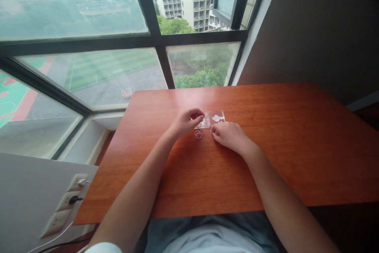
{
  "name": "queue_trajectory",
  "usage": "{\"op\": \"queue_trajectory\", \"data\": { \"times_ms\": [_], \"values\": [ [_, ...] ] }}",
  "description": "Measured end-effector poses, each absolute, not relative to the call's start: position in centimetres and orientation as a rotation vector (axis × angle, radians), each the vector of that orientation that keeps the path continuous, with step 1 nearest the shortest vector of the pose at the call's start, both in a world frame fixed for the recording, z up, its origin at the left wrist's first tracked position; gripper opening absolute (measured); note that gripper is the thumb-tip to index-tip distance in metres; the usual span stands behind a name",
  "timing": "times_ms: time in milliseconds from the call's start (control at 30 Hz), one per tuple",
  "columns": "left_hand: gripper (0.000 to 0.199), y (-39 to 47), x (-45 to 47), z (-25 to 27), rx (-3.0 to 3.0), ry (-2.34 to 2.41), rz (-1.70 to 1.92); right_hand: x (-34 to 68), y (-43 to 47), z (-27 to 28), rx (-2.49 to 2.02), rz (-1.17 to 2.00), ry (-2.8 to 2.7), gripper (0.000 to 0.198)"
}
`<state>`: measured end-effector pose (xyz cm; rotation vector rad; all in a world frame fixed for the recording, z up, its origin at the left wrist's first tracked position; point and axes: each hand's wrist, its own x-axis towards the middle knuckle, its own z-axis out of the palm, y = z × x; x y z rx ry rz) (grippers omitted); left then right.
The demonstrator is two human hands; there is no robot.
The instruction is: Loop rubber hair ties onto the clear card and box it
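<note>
A small clear plastic box (pixel 209 117) lies opened out flat on the table, its lid (pixel 217 115) on the right bearing a white print. My left hand (pixel 187 121) is over the box's left half, thumb and fingertips pinched together; whatever is between them is too small to make out. Thin pale-gold pieces show in that half, partly covered by my fingers. Just in front of the box lies a little cluster of pinkish rings (pixel 198 134), like small hair ties. My right hand (pixel 227 134) rests closed on the tabletop beside the lid, with a tiny pale bit at its fingertips that I cannot identify.
The reddish-brown wooden table (pixel 296 138) extends widely to the right. Large dark-framed windows (pixel 160 40) stand behind it, with a dark wall (pixel 314 28) at the right. Wall sockets (pixel 65 201) with plugged-in cables are low at the left.
</note>
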<state>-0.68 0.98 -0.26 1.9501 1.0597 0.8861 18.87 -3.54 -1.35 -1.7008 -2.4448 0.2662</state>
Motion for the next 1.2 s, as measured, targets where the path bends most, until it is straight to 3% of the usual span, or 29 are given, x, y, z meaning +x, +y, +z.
{"op": "queue_trajectory", "data": {
  "times_ms": [167, 267, 433, 567, 767, 1200],
  "values": [
    [0.019, 1.0, -0.8, -0.2, 1.951, 1.064, 0.892, 18.8, -3.4, -1.4, -1.569, 0.468, -2.294, 0.012],
    [0.017, 0.9, -0.7, 0.1, 1.934, 1.034, 0.899, 18.9, -3.3, -0.9, -1.397, 0.775, -2.022, 0.01],
    [0.019, 0.5, -0.4, 0.4, 1.864, 0.9, 0.872, 19.0, -3.5, 0.3, -1.079, 1.408, -1.453, 0.024],
    [0.023, 0.3, -0.2, 0.5, 1.808, 0.803, 0.854, 18.9, -3.4, 0.2, -0.936, 1.709, -1.243, 0.027],
    [0.028, 0.2, -0.1, 0.5, 1.77, 0.796, 0.866, 18.7, -3.2, -0.5, -0.899, 1.821, -1.1, 0.03],
    [0.027, 0.1, 0.0, 0.7, 1.79, 0.841, 0.862, 18.5, -3.1, -0.7, -0.945, 1.744, -1.082, 0.029]
  ]
}}
